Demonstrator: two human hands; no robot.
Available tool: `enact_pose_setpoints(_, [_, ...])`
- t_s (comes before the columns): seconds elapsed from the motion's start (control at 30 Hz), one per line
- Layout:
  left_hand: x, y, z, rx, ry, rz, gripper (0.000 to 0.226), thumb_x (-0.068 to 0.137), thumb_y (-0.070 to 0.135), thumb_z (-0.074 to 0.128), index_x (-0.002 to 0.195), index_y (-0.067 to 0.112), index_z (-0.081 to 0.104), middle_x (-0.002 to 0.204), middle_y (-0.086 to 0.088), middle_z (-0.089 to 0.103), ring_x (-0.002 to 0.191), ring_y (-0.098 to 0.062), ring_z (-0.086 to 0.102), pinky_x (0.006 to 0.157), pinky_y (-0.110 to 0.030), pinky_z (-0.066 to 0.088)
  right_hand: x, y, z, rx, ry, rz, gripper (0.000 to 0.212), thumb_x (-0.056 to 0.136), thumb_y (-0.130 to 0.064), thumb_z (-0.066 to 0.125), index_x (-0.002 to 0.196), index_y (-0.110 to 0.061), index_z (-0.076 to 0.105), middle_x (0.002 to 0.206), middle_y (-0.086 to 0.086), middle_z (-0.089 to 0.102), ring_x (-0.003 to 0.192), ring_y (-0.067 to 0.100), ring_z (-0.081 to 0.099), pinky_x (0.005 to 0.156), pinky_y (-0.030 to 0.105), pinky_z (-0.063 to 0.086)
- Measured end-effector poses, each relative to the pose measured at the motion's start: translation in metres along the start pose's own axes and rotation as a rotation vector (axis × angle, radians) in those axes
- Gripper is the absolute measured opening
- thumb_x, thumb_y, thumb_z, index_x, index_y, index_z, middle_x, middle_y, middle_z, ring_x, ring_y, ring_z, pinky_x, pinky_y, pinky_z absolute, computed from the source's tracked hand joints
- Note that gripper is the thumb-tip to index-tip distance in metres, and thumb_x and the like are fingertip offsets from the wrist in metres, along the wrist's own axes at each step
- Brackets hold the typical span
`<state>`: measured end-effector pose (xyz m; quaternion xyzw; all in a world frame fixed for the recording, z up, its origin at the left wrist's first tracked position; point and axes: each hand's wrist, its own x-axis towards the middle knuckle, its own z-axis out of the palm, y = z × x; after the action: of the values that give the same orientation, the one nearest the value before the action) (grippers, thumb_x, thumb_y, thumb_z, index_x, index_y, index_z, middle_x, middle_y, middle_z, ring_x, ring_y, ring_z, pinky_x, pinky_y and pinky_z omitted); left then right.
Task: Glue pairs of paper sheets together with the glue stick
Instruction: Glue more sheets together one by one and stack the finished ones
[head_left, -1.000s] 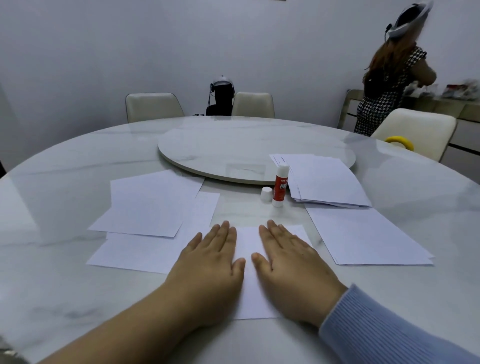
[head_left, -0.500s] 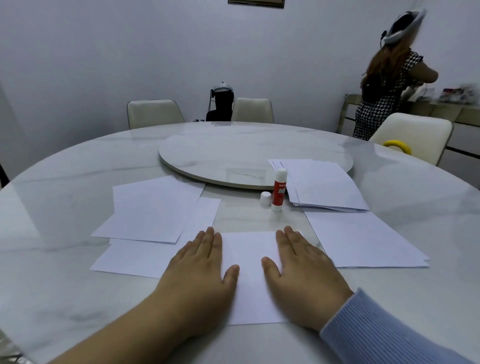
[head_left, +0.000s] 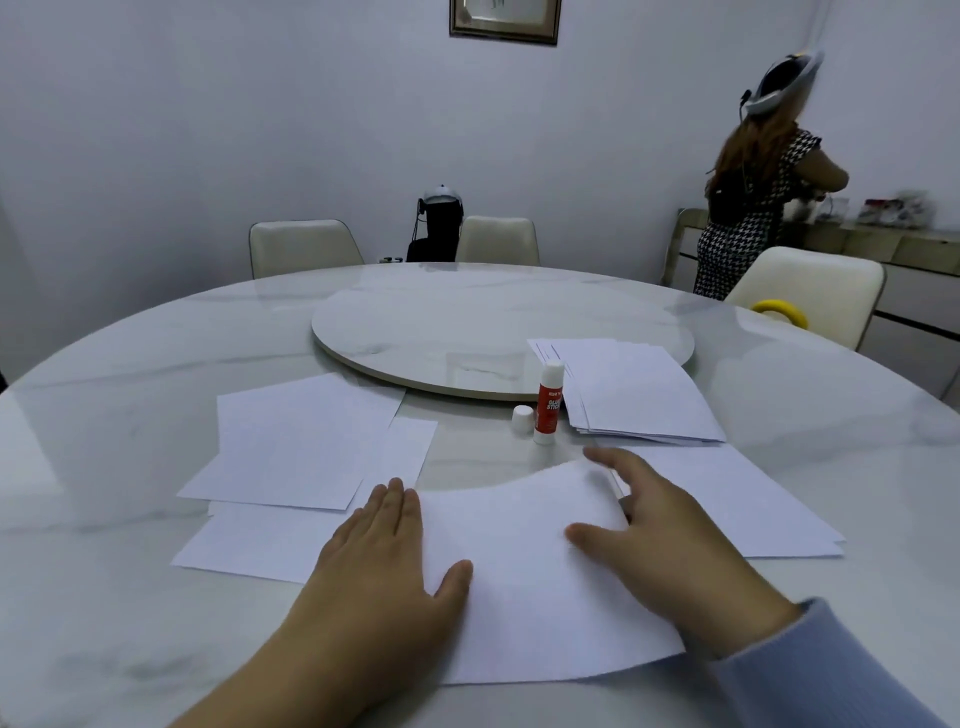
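1 glue stick, 3 chairs

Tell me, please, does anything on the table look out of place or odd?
Little stands out. The glue stick stands upright, uncapped, its cap beside it. The front sheet bows up where the right hand lifts its far right corner.

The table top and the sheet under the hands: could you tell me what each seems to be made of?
Table top: looks like polished marble or a marble-look slab, going by the grey veining and glossy reflections; which one cannot be told. Sheet: thin matt white paper, since its far right corner bends upward where the right hand lifts it, while the left hand presses it flat.
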<state>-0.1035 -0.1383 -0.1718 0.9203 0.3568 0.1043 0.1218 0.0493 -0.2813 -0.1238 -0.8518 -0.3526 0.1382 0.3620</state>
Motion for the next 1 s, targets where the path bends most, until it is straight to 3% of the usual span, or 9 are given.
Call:
enact_pose_setpoints(0.07, [0.005, -0.002, -0.004, -0.133, 0.065, -0.002, 0.077, 0.091, 0.057, 0.034, 0.151, 0.022, 0.002, 0.159, 0.009, -0.005, 0.144, -0.005, -0.007, 0.115, -0.024, -0.003, -0.005, 0.004, -0.012, 0.09, -0.007, -0.084, 0.054, 0.086, -0.02, 0.069, 0.12, -0.058, 0.05, 0.099, -0.002, 0.068, 0.083, 0.012, 0.067, 0.065, 0.017, 0.05])
enact_pose_setpoints(0.2, [0.026, -0.029, -0.027, -0.254, 0.367, -0.152, 0.055, 0.089, 0.038, 0.056, 0.14, 0.025, 0.039, 0.15, 0.006, 0.034, 0.139, -0.013, 0.027, 0.112, -0.031, 0.022, -0.016, 0.007, -0.05, 0.237, 0.055, -0.222, 0.029, 0.08, -0.011, 0.074, 0.08, -0.04, 0.077, 0.075, -0.005, 0.076, 0.058, 0.01, 0.066, 0.051, 0.016, 0.047])
enact_pose_setpoints(0.27, [0.033, -0.043, -0.034, -0.185, 0.261, -0.247, 0.054, 0.086, 0.042, 0.058, 0.136, 0.027, 0.043, 0.146, 0.008, 0.039, 0.135, -0.014, 0.033, 0.107, -0.032, 0.028, -0.017, 0.006, -0.074, 0.388, 0.188, -0.253, 0.012, 0.069, -0.026, 0.08, 0.079, -0.033, 0.079, 0.074, 0.0, 0.077, 0.056, 0.01, 0.067, 0.051, 0.016, 0.051])
enact_pose_setpoints(0.4, [0.038, -0.045, -0.031, -0.056, 0.144, -0.312, 0.049, 0.087, 0.049, 0.055, 0.131, 0.029, 0.049, 0.137, 0.008, 0.047, 0.125, -0.017, 0.044, 0.101, -0.032, 0.036, 0.0, 0.015, -0.112, 0.569, 0.54, -0.228, 0.047, 0.057, -0.063, 0.079, 0.093, -0.033, 0.077, 0.093, -0.01, 0.076, 0.08, 0.0, 0.071, 0.074, 0.017, 0.056])
enact_pose_setpoints(0.47, [0.04, -0.043, -0.03, -0.014, 0.16, -0.303, 0.041, 0.089, 0.048, 0.053, 0.125, 0.027, 0.053, 0.129, 0.006, 0.051, 0.118, -0.018, 0.047, 0.097, -0.032, 0.04, 0.021, 0.018, -0.115, 0.752, 0.652, -0.162, 0.014, 0.084, -0.038, 0.068, 0.093, -0.03, 0.075, 0.102, -0.009, 0.074, 0.082, 0.0, 0.07, 0.071, 0.018, 0.057])
enact_pose_setpoints(0.6, [0.036, -0.041, -0.029, -0.045, 0.199, -0.268, 0.022, 0.09, 0.04, 0.053, 0.1, 0.021, 0.056, 0.099, 0.003, 0.054, 0.093, -0.017, 0.05, 0.08, -0.028, 0.043, 0.079, 0.033, -0.089, 0.994, 0.676, 0.038, 0.034, 0.091, 0.009, 0.045, 0.112, -0.012, 0.063, 0.119, 0.012, 0.061, 0.096, 0.023, 0.067, 0.057, 0.018, 0.057])
enact_pose_setpoints(0.7, [0.034, -0.039, -0.031, -0.009, 0.227, -0.259, 0.016, 0.093, 0.031, 0.048, 0.09, 0.016, 0.053, 0.087, 0.002, 0.051, 0.083, -0.016, 0.048, 0.068, -0.025, 0.037, 0.103, 0.039, -0.061, 0.993, 0.636, 0.218, 0.043, 0.091, 0.013, 0.046, 0.126, -0.009, 0.057, 0.127, 0.014, 0.057, 0.1, 0.032, 0.066, 0.064, 0.019, 0.056])
enact_pose_setpoints(0.87, [0.037, -0.036, -0.033, -0.02, 0.284, -0.311, 0.013, 0.095, 0.01, 0.037, 0.084, 0.01, 0.044, 0.075, -0.002, 0.047, 0.075, -0.022, 0.049, 0.06, -0.028, 0.03, 0.125, 0.052, -0.027, 0.711, 0.6, 0.37, 0.034, 0.087, 0.004, 0.059, 0.118, -0.01, 0.064, 0.122, 0.01, 0.064, 0.103, 0.027, 0.063, 0.094, 0.027, 0.046])
enact_pose_setpoints(1.0, [0.035, -0.036, -0.034, -0.053, 0.411, -0.331, 0.014, 0.094, 0.013, 0.038, 0.081, 0.009, 0.042, 0.074, -0.005, 0.051, 0.073, -0.027, 0.052, 0.062, -0.033, 0.037, 0.127, 0.055, -0.016, 0.55, 0.606, 0.357, 0.031, 0.082, -0.008, 0.071, 0.113, -0.007, 0.067, 0.118, 0.01, 0.067, 0.107, 0.028, 0.061, 0.095, 0.026, 0.042])
